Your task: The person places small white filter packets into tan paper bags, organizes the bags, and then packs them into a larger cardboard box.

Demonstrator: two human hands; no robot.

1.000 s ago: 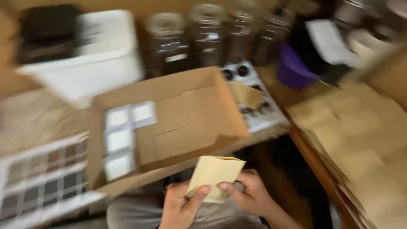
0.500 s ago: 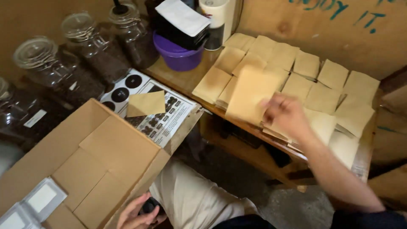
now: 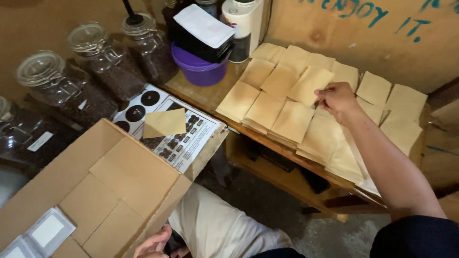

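Pinching the edge of a tan paper pouch [image 3: 311, 85], the right hand [image 3: 338, 99] is reaching across overlapping pouches [image 3: 287, 122] at upper centre; the pouch's long axis is tilting toward upper right. At lower left, a cardboard box [image 3: 110, 186] is sitting open, glass jars [image 3: 100, 67] behind it. The left hand [image 3: 154, 243], bottom edge, is curling loosely; its grasp cannot be told.

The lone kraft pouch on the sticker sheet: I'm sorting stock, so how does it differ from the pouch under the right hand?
The lone kraft pouch lies by itself on the sticker sheet, untouched. The pouch under the right hand sits among overlapping rows on the wooden shelf, with the right hand on it. Both are flat, tan and squarish.
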